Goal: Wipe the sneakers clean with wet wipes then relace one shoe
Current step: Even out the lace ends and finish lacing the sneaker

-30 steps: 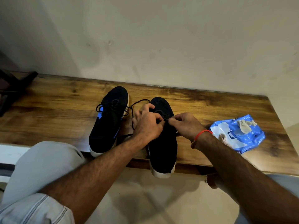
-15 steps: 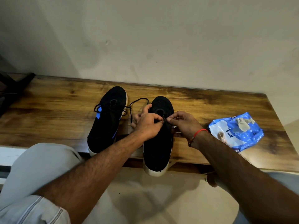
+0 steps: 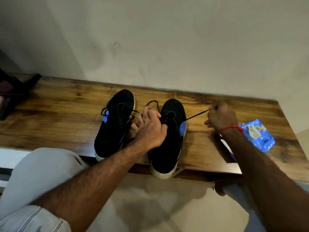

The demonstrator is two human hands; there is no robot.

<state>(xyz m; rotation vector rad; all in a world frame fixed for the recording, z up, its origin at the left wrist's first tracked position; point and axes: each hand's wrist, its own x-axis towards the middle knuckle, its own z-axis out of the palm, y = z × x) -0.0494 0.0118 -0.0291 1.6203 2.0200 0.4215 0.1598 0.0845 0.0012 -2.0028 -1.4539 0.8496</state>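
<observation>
Two black sneakers with blue side patches and white soles stand side by side on the wooden bench (image 3: 58, 118), heels over its front edge. The left sneaker (image 3: 115, 124) is laced. My left hand (image 3: 150, 129) grips the left side of the right sneaker (image 3: 168, 141) and holds the looped end of its black lace (image 3: 197, 115). My right hand (image 3: 220, 117) pinches the other end of that lace, stretched taut out to the right of the shoe.
A blue wet wipes pack (image 3: 257, 136) with a crumpled used wipe on it lies on the bench to the right, partly behind my right forearm. A dark object (image 3: 15, 92) sits at the bench's far left. The wall runs right behind the bench.
My right hand has moved from the shoe's tongue out to the right, drawing the lace taut through the eyelet. My left hand stays on the right sneaker.
</observation>
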